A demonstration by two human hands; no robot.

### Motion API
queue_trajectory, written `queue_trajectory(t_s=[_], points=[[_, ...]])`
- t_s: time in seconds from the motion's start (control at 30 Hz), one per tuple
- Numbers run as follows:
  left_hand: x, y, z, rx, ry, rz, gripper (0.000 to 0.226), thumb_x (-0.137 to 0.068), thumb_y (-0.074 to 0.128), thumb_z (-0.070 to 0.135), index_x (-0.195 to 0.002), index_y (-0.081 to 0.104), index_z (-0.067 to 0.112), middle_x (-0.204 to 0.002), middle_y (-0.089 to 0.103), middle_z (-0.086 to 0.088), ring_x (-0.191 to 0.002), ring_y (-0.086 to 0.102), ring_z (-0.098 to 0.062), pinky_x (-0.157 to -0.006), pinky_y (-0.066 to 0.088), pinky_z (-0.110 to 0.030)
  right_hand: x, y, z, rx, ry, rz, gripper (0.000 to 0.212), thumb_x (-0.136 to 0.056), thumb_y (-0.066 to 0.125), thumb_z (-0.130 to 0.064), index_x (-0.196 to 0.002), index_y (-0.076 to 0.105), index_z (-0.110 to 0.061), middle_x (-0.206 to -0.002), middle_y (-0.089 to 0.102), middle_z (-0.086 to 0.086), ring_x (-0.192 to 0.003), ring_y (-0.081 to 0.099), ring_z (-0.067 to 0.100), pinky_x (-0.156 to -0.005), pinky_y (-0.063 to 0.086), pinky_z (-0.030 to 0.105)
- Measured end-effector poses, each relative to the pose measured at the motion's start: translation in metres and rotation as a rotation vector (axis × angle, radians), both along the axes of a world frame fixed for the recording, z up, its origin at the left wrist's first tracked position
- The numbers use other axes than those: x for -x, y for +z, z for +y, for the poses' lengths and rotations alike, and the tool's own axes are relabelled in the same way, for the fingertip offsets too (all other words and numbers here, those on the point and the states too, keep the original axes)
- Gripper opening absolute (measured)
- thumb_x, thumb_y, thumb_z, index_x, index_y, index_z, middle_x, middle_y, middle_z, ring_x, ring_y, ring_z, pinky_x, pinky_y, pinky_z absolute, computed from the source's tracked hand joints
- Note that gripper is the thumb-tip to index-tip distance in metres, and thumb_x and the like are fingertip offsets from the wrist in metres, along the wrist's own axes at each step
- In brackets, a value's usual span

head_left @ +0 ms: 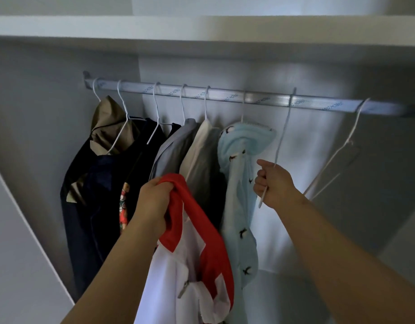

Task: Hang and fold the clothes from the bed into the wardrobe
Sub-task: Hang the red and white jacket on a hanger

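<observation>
Head view: your left hand (152,202) clenches the red-and-white shirt (208,249) at six o'clock, your right hand (275,183) wraps the bare hanger (281,136) at three o'clock, whose hook may snag the rail (225,97) if yanked sideways.

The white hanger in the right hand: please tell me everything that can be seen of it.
The white hanger is thin and looks like coated wire. It carries no garment. Its hook sits over the metal rail, and its body slants down and leftward into the right hand, whose fingers are curled round it; a short piece shows below the fist. It hangs between the light blue garment and another bare hanger.
</observation>
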State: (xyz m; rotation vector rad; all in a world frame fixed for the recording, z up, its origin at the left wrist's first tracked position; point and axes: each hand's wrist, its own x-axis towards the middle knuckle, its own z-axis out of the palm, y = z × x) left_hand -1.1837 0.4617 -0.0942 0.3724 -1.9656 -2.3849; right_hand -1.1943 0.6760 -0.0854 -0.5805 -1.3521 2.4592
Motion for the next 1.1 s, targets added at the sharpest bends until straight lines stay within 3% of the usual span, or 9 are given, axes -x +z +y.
queue_trajectory(t_s=[0.17,0.33,0.43,0.53,0.7,0.8,0.93,1.03,1.1], points=[[-0.006,-0.005,0.0,-0.017,-0.019,-0.009,0.024,-0.088,0.047,0.0,-0.074,0.062,0.013,-0.052,0.059,-0.01,-0.041,0.057,-0.017,-0.045,0.051,-0.026,-0.014,-0.005,-0.004,-0.257,0.054,0.007,0.009,-0.093,0.052,-0.016,-0.088,0.06,-0.014,-0.041,0.031,-0.006,-0.031,0.023,0.007,-0.033,0.019,0.015],[-0.012,-0.011,-0.01,-0.035,-0.044,-0.028,0.023,-0.089,0.047,0.004,-0.077,0.06,0.017,-0.043,0.061,-0.001,-0.04,0.06,-0.012,-0.043,0.05,-0.023,-0.038,-0.025,-0.018,-0.286,0.053,-0.029,0.024,-0.095,0.049,-0.027,-0.081,0.057,-0.009,-0.034,0.029,-0.007,-0.029,0.023,0.007,-0.034,0.02,0.017],[-0.017,-0.014,-0.026,-0.049,-0.043,-0.035,0.025,-0.09,0.045,0.005,-0.076,0.059,0.021,-0.048,0.062,-0.001,-0.055,0.059,-0.017,-0.052,0.047,-0.027,-0.057,-0.035,-0.033,-0.268,0.012,-0.061,0.031,-0.094,0.05,-0.025,-0.067,0.048,-0.011,-0.033,0.027,-0.007,-0.028,0.022,0.008,-0.032,0.019,0.016],[-0.027,-0.02,-0.049,-0.074,-0.051,-0.045,0.025,-0.09,0.046,0.006,-0.074,0.059,0.02,-0.049,0.061,0.0,-0.054,0.057,-0.014,-0.049,0.047,-0.024,-0.076,-0.043,-0.055,-0.291,-0.083,-0.08,0.039,-0.092,0.054,-0.021,-0.058,0.037,-0.015,-0.036,0.029,-0.008,-0.028,0.022,0.007,-0.032,0.02,0.014],[-0.048,-0.036,-0.096,0.015,-0.066,-0.04,0.021,-0.092,0.045,0.01,-0.078,0.057,0.02,-0.071,0.059,-0.008,-0.065,0.056,-0.019,-0.058,0.045,-0.029,-0.118,-0.068,-0.111,-0.481,-0.207,-0.099,0.043,-0.089,0.058,-0.017,-0.054,0.033,-0.016,-0.036,0.031,-0.008,-0.033,0.028,0.008,-0.036,0.028,0.019],[-0.067,-0.043,-0.119,0.039,-0.146,-0.039,0.02,-0.093,0.044,0.01,-0.079,0.055,0.019,-0.074,0.058,-0.008,-0.066,0.056,-0.019,-0.056,0.043,-0.029,-0.153,-0.086,-0.142,-0.568,-0.216,-0.116,0.045,-0.088,0.06,-0.017,-0.054,0.03,-0.013,-0.038,0.03,-0.003,-0.034,0.027,0.011,-0.04,0.03,0.02],[-0.098,-0.053,-0.144,0.036,-0.248,-0.083,0.02,-0.093,0.044,0.009,-0.081,0.056,0.019,-0.073,0.059,-0.008,-0.065,0.056,-0.018,-0.055,0.043,-0.028,-0.207,-0.112,-0.184,-0.644,-0.276,-0.036,0.034,-0.086,0.059,-0.007,-0.056,0.045,-0.002,-0.039,0.05,0.0,-0.039,0.048,0.011,-0.045,0.043,0.016],[-0.115,-0.063,-0.163,0.072,-0.262,-0.105,0.021,-0.093,0.044,0.009,-0.079,0.055,0.02,-0.074,0.058,-0.008,-0.065,0.055,-0.019,-0.056,0.044,-0.028,-0.229,-0.124,-0.213,-0.614,-0.314,-0.045,0.023,-0.086,0.059,-0.001,-0.064,0.055,-0.005,-0.055,0.061,-0.002,-0.061,0.062,0.016,-0.061,0.053,0.024],[-0.124,-0.068,-0.172,0.087,-0.276,-0.102,0.021,-0.093,0.044,0.008,-0.08,0.056,0.018,-0.072,0.057,-0.009,-0.063,0.054,-0.019,-0.056,0.044,-0.028,-0.238,-0.125,-0.227,-0.605,-0.287,-0.071,0.021,-0.085,0.061,-0.002,-0.067,0.057,-0.011,-0.057,0.058,0.0,-0.062,0.059,0.023,-0.065,0.053,0.033]])
